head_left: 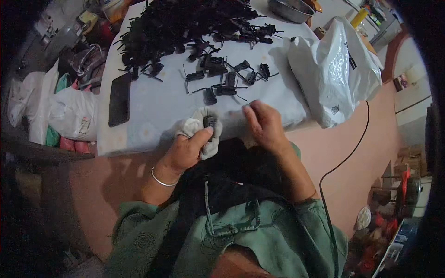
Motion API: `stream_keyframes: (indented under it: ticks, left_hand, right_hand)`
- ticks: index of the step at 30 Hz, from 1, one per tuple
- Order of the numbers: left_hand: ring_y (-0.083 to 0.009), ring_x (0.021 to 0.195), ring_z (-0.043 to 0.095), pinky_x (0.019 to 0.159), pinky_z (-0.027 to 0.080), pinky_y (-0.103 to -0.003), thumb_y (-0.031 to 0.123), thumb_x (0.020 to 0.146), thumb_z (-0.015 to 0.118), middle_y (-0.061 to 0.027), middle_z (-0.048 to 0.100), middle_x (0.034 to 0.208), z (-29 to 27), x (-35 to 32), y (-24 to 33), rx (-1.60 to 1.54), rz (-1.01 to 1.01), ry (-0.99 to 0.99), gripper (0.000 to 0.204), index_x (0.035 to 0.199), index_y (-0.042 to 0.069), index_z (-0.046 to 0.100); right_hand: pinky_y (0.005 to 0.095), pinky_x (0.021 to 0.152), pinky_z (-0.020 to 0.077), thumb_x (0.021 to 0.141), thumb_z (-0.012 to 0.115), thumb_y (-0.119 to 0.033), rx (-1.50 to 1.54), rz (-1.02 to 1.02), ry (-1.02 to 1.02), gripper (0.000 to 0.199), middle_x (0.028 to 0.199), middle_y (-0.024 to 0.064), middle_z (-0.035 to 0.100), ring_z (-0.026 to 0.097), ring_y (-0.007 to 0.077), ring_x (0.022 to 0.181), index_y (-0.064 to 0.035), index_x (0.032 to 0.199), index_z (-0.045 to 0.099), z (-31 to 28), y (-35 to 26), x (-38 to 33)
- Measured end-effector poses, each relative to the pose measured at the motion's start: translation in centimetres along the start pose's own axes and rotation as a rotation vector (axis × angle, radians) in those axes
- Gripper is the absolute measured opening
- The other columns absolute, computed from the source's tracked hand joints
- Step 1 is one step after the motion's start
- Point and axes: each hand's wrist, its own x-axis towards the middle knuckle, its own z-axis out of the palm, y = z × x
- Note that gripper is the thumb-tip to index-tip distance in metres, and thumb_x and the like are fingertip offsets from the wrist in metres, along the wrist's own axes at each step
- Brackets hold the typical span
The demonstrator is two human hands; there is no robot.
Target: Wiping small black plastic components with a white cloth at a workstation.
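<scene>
My left hand (187,150) is closed around a whitish cloth or glove (211,150), with a small black plastic part (209,122) held on top under the thumb. A silver bangle circles that wrist. To its right, my right hand (265,124) hovers by the table's near edge, thumb and forefinger pinched together; whatever lies between them is too small to make out. Just beyond both hands, several loose black parts with thin stalks (225,88) are scattered on the pale table cover (153,104).
A large heap of similar black parts (171,32) covers the far side of the table. At the left edge lies a dark phone (120,99). A white plastic bag (331,74) stands on the right, with a metal bowl (292,10) behind. A black cable (343,162) hangs at right.
</scene>
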Motion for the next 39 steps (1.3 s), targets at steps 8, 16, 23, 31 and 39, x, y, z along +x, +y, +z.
stream_keyframes:
  ticks: [8, 16, 23, 31, 39]
  left_hand:
    - [-0.0127, 0.053, 0.048, 0.045, 0.039, -0.025, 0.005, 0.083, 0.043, -0.0073, 0.053, 0.084, -0.1, 0.0, -0.8, 0.08, -0.028, 0.07, 0.036, 0.119, 0.003, 0.037]
    - [-0.0171, 0.076, 0.057, 0.069, 0.045, -0.028, 0.008, 0.082, 0.053, -0.0114, 0.059, 0.081, 0.9, 0.7, -1.5, 0.771, 0.374, 0.024, 0.027, 0.106, -0.003, 0.051]
    - [-0.0213, 0.095, 0.053, 0.083, 0.041, -0.031, 0.01, 0.079, 0.06, -0.0127, 0.057, 0.102, 0.7, 0.1, 2.6, 0.849, 0.324, 0.074, 0.034, 0.11, 0.0, 0.05]
    - [-0.0249, 0.085, 0.059, 0.074, 0.046, -0.035, 0.007, 0.071, 0.066, -0.0123, 0.059, 0.098, 1.7, -0.2, 5.6, 0.828, 0.455, -0.735, 0.024, 0.093, 0.001, 0.059]
    - [-0.0125, 0.078, 0.057, 0.07, 0.047, -0.028, 0.008, 0.078, 0.063, -0.0038, 0.057, 0.083, 1.6, -0.2, 1.7, 0.162, 0.295, -0.074, 0.039, 0.11, -0.001, 0.042]
  right_hand:
    - [0.0353, 0.056, 0.0433, 0.079, 0.057, -0.014, -0.327, -0.23, 0.304, 0.012, 0.069, 0.0167, 0.057, 0.054, 0.0344, 0.062, -0.0025, 0.082, 0.058, 1.1, 2.5, 2.1]
    - [0.0239, 0.049, 0.0346, 0.085, 0.054, -0.017, 0.185, 0.011, 0.353, 0.019, 0.057, 0.0004, 0.046, 0.041, 0.0074, 0.054, -0.0014, 0.073, 0.055, 0.5, 2.6, 0.7]
    - [0.0196, 0.047, 0.0281, 0.086, 0.053, -0.022, 0.616, 0.005, -0.193, 0.023, 0.057, -0.0068, 0.039, 0.035, 0.0027, 0.053, -0.0081, 0.068, 0.05, -0.7, 2.7, -0.1]
    - [0.0198, 0.046, 0.0253, 0.089, 0.05, -0.024, 0.936, 0.005, -0.747, 0.027, 0.058, -0.0086, 0.038, 0.032, 0.0019, 0.054, -0.0057, 0.069, 0.05, -0.7, 0.7, -1.6]
    - [0.0233, 0.05, 0.0352, 0.087, 0.053, -0.022, 0.653, -0.063, -0.023, 0.021, 0.065, -0.0035, 0.048, 0.04, 0.0044, 0.061, -0.0011, 0.084, 0.053, 1.4, -1.6, -2.0]
